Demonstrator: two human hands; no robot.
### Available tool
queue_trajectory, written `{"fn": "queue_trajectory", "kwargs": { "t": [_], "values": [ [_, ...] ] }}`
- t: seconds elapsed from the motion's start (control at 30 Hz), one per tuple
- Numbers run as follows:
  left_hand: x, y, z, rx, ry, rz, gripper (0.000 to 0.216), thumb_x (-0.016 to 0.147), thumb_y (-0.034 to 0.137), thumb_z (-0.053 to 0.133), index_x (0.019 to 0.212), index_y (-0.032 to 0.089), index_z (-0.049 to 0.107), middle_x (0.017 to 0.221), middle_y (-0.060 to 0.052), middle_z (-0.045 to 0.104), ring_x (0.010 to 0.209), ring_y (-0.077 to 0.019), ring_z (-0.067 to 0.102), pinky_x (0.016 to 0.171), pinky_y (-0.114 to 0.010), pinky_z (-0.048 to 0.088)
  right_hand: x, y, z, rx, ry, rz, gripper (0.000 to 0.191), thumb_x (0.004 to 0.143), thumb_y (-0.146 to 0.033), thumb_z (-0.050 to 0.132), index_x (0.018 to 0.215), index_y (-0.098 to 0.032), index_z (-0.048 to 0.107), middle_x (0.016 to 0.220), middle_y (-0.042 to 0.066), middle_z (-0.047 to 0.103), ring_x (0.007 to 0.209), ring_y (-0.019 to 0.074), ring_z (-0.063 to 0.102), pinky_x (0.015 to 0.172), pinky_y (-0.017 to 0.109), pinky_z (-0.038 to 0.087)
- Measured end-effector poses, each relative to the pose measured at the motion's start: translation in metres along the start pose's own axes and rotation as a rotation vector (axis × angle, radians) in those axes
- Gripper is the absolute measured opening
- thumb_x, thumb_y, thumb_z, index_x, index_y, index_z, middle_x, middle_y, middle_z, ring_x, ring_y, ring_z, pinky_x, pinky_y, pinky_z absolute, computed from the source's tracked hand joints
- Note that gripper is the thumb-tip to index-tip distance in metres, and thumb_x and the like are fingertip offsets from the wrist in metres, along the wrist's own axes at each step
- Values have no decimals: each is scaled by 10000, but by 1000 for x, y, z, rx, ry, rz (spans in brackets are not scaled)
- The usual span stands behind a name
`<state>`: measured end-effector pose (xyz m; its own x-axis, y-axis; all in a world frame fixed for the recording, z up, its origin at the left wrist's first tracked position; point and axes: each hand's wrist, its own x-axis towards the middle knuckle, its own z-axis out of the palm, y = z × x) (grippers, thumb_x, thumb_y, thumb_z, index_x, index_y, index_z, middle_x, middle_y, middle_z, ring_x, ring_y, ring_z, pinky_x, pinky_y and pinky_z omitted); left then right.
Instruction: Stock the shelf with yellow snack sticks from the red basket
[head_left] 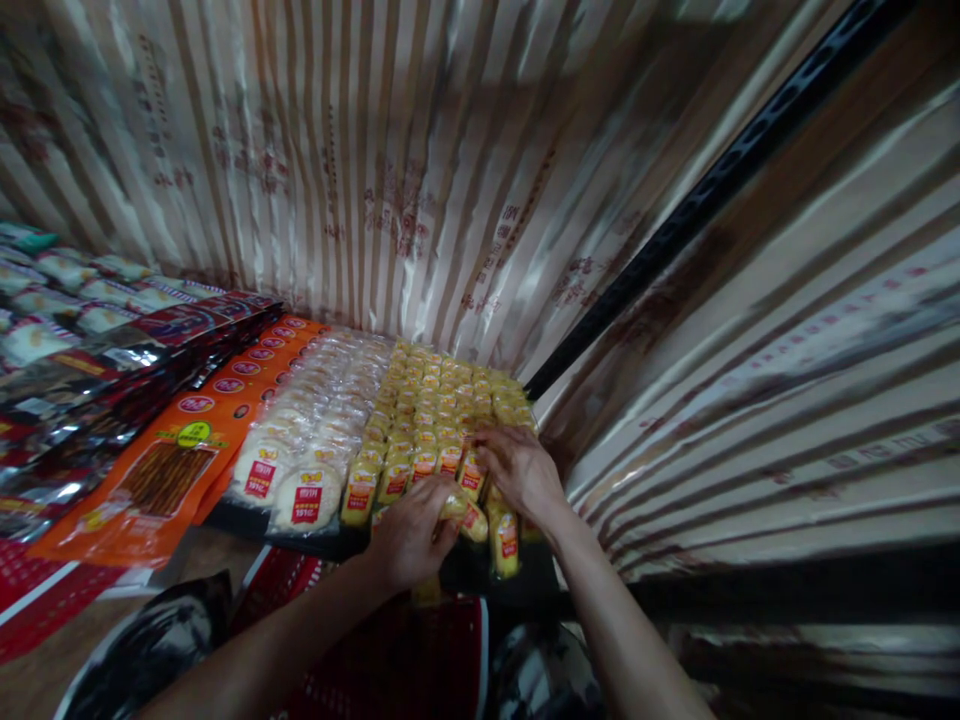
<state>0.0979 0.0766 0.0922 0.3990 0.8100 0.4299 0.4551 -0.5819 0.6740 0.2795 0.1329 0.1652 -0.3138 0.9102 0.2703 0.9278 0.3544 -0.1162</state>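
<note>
Rows of small yellow snack packets with red labels stand on a dark shelf. My left hand is at their front edge, its fingers closed round a yellow snack packet that lies tilted. Further right, my right hand reaches over the rows, its curled fingers on a labelled packet. Part of that grip is hidden behind the fingers. Below the right wrist, another yellow packet stands at the shelf's front edge.
Left of the yellow rows are clear-wrapped white rice crackers, an orange snack bag and dark shiny bags. A striped plastic sheet hangs behind, with a black post at right. Below are a red basket and black plastic bags.
</note>
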Motion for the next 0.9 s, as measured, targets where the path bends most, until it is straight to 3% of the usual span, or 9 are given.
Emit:
{"fn": "queue_trajectory", "kwargs": {
  "t": [0.13,0.23,0.5,0.73,0.9],
  "values": [
    [0,1,-1,4,7,14,335,837,217,439,1167,164,466,1202,-103,559,1158,-193,493,1000,-365,414,-10,-3,-1,-113,-73,-58,235,805,-265,560,1025,-225,632,1126,49,622,1030,209,517,937,360,368],
    [0,0,-1,-2,22,12,337,837,224,443,1169,172,468,1207,-97,561,1166,-189,489,1002,-359,414,-8,-7,0,-152,-100,-18,180,792,-239,573,959,-219,638,1048,54,635,1003,213,514,901,350,377],
    [-1,-2,2,10,17,6,343,848,234,430,1183,168,460,1216,-100,558,1176,-196,482,1009,-379,408,3,-17,0,-150,-71,43,162,820,-232,524,943,-223,629,998,46,636,988,212,524,905,329,361],
    [-1,-3,2,0,11,3,361,844,227,439,1202,187,452,1248,-97,536,1192,-202,468,1014,-400,402,11,-26,4,-46,-118,164,151,844,-185,467,928,-205,590,966,42,605,800,147,590,686,240,420],
    [-1,0,1,17,6,-15,371,837,212,444,1206,174,448,1245,-103,539,1186,-208,473,1009,-403,407,8,-27,6,-48,-90,171,137,848,-200,463,931,-195,571,993,69,585,774,159,583,679,265,448]
  ]
}}
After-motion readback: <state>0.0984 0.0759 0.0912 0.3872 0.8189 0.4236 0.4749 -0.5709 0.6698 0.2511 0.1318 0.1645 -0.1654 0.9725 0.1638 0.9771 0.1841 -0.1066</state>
